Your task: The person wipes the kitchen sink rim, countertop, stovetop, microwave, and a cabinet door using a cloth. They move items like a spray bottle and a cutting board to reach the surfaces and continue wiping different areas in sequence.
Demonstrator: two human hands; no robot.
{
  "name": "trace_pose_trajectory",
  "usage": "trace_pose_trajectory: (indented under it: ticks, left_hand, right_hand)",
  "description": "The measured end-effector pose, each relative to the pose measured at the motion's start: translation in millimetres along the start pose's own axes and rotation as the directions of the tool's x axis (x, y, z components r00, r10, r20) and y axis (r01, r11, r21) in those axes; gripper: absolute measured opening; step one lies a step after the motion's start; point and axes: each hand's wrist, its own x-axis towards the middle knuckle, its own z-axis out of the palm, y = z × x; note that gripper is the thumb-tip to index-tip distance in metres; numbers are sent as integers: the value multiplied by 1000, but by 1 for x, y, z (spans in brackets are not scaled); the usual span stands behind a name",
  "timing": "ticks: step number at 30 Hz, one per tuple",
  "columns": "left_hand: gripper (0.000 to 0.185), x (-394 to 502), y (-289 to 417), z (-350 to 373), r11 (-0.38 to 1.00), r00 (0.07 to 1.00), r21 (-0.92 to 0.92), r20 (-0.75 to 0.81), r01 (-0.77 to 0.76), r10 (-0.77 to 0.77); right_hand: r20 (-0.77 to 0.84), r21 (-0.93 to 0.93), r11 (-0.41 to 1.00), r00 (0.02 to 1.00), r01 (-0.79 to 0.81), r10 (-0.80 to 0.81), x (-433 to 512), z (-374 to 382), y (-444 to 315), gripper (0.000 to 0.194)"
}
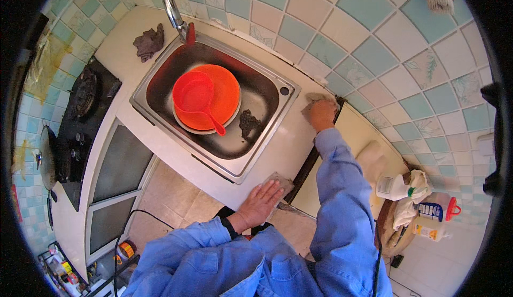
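My right hand (324, 114) presses a grey cloth (314, 97) onto the white countertop (276, 152), near the tiled wall and right of the sink. The fingers are bent over the cloth. At the counter's front edge, my left hand (258, 202) lies flat with its fingertips on a second grey cloth (283, 181). The thumb side of this hand faces the sink. Between the hands and the stove sits a stainless steel sink (256, 168). In its basin, a red plastic ladle (193, 92) rests on an orange basin (228, 84). Dark wet debris (249, 124) lies beside them.
A chrome faucet (172, 8) rises behind the sink, with a crumpled dark rag (149, 43) nearby. A black gas stove (86, 92) is far left. Past a dark gap (306, 172), a cream surface (362, 122) leads to a white bottle (390, 188) and other containers.
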Motion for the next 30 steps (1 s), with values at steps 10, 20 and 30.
trace_pose_trajectory:
  ticks: [10,20,30]
  left_hand:
    - [61,3,4,-4,1000,1000,26,-2,10,-10]
    - [58,2,4,0,987,1000,163,1,-5,5]
    - [60,2,4,1,997,1000,74,-13,8,-7]
  right_hand:
    - [-96,268,956,991,119,-96,0,27,10,25]
    - [26,2,993,993,117,-117,4,0,15,23]
    - [82,27,958,954,286,-287,-50,-4,-11,28]
